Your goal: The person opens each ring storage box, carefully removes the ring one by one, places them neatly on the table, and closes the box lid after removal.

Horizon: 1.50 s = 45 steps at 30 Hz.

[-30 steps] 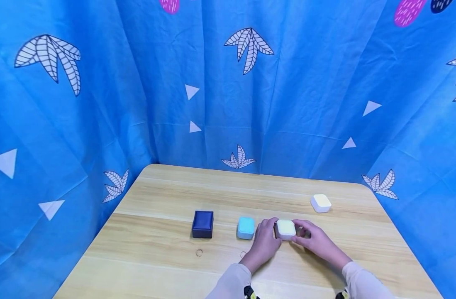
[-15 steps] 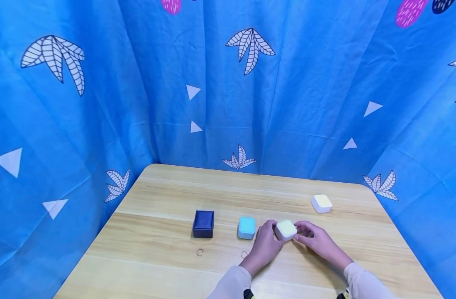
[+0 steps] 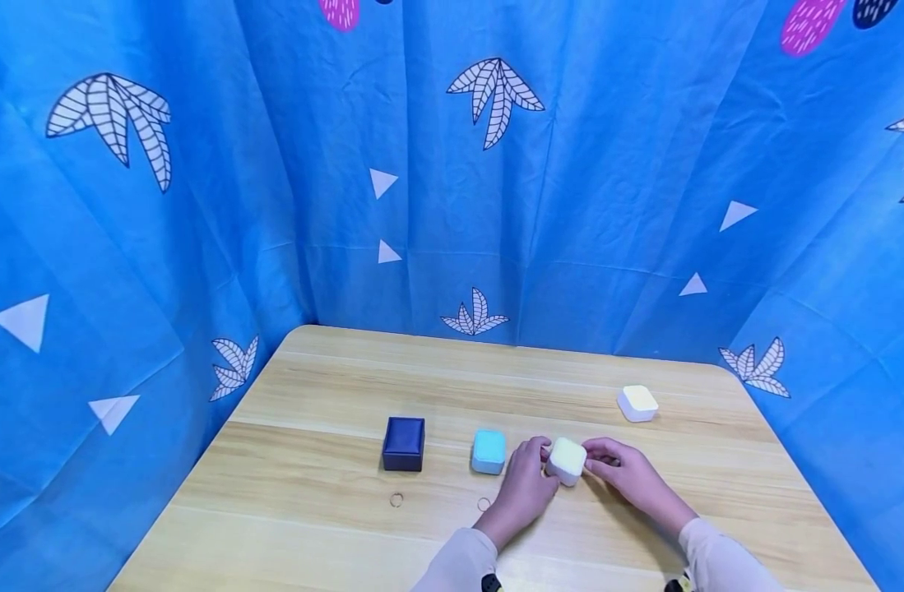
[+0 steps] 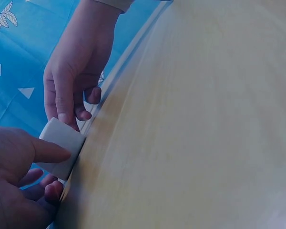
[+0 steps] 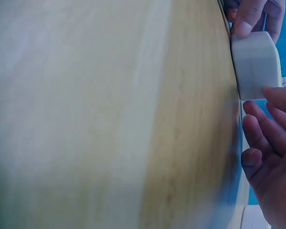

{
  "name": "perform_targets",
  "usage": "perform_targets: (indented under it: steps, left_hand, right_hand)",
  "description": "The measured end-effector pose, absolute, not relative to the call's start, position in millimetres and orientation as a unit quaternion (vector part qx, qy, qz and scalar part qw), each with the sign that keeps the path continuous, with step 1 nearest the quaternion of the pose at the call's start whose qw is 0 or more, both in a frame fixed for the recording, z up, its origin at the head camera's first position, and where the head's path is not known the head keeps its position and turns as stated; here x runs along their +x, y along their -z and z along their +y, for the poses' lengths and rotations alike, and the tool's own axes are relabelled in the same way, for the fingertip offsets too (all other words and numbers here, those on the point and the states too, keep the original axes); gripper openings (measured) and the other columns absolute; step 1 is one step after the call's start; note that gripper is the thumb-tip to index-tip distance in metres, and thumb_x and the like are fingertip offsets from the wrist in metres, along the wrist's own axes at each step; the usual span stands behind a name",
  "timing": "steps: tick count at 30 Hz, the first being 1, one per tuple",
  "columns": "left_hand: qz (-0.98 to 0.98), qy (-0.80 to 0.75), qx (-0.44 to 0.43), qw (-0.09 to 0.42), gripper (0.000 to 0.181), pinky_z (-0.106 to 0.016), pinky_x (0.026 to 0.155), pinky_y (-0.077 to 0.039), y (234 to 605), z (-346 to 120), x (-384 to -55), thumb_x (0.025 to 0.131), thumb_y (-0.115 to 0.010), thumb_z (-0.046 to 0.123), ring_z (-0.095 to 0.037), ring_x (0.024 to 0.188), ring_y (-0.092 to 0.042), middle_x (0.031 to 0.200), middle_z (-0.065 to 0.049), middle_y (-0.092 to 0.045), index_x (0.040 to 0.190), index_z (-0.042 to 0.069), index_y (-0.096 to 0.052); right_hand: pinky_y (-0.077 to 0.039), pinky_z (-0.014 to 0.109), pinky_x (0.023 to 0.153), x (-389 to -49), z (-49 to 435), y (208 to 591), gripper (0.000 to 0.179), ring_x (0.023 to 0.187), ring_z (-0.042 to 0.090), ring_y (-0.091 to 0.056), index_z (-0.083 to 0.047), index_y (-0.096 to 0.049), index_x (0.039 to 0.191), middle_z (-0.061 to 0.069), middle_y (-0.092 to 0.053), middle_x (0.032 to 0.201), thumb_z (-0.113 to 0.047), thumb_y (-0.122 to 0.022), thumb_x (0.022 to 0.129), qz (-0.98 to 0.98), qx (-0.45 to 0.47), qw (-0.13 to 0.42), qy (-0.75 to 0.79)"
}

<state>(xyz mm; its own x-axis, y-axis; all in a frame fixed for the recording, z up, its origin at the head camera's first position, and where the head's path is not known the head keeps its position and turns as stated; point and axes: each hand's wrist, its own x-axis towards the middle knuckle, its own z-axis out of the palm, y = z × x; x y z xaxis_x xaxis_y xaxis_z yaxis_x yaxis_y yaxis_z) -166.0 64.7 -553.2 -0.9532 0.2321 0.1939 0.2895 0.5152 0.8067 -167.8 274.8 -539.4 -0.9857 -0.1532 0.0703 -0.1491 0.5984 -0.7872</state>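
Note:
A small white ring box [image 3: 567, 460] with rounded corners is between both hands, turned cornerwise on the table. My left hand [image 3: 524, 485] grips its left side; in the left wrist view the thumb of the left hand [image 4: 14, 167] lies across the box's front face. My right hand [image 3: 632, 481] holds the right corner with thumb and fingertip. In the right wrist view its other fingers curl loosely beside the white ring box [image 5: 255, 64]. Left of the hands stands a light blue ring box [image 3: 489, 452]. A thin ring [image 3: 484, 503] lies in front of it.
A dark blue box [image 3: 403, 444] stands farther left, with another ring [image 3: 396, 500] in front. A second white box [image 3: 637, 404] sits behind the right hand. The wooden table [image 3: 289, 493] meets a blue patterned curtain [image 3: 452, 205] at the back and sides.
The white ring box has turned between the hands, from square-on to cornerwise, and sits slightly nearer the person. Both hands stay at its sides. The other boxes and the rings have not moved.

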Motion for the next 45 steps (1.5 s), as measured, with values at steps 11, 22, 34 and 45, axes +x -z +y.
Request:
perform_targets:
  steps: [11,22,34,45]
  left_hand:
    - [-0.875,0.453,-0.169,0.017,0.068,-0.039,0.106,-0.048,553.7,62.5,-165.9,0.077,-0.081,0.004,-0.025,0.118,-0.059,0.129,-0.012,-0.059,0.139,0.004,-0.053]
    - [-0.872,0.457,-0.174,0.02,0.066,-0.042,0.104,-0.049,553.2,60.9,-166.9,0.076,-0.081,0.0,-0.028,0.117,-0.059,0.125,-0.013,-0.061,0.137,0.002,-0.054]
    - [-0.871,0.467,-0.152,0.003,0.065,-0.043,0.107,-0.046,557.0,65.4,-170.2,0.078,-0.079,0.001,-0.028,0.121,-0.057,0.131,-0.01,-0.06,0.138,0.007,-0.054]
    - [-0.87,0.468,-0.153,-0.009,0.07,-0.044,0.107,-0.046,557.9,63.3,-172.5,0.076,-0.081,0.002,-0.029,0.124,-0.056,0.133,-0.011,-0.06,0.14,0.006,-0.052]
  right_hand:
    - [-0.055,0.022,0.083,-173.5,273.9,540.6,0.032,0.095,0.004,-0.066,0.002,-0.066,0.121,0.015,-0.074,0.11,-0.012,-0.071,0.093,0.878,-0.13,0.01,0.461]
    - [-0.053,0.022,0.085,-174.9,270.9,537.3,0.038,0.099,0.011,-0.067,0.003,-0.062,0.128,0.018,-0.071,0.118,-0.014,-0.069,0.094,0.871,-0.144,0.033,0.468]
    - [-0.052,0.024,0.081,-172.9,272.3,535.3,0.044,0.095,0.008,-0.064,0.005,-0.058,0.134,0.021,-0.07,0.117,-0.01,-0.068,0.093,0.876,-0.16,0.029,0.454]
    - [-0.053,0.027,0.062,-169.8,276.2,537.0,0.072,0.078,0.011,-0.057,-0.002,-0.042,0.15,0.013,-0.061,0.096,-0.019,-0.076,0.089,0.863,-0.173,0.092,0.466]
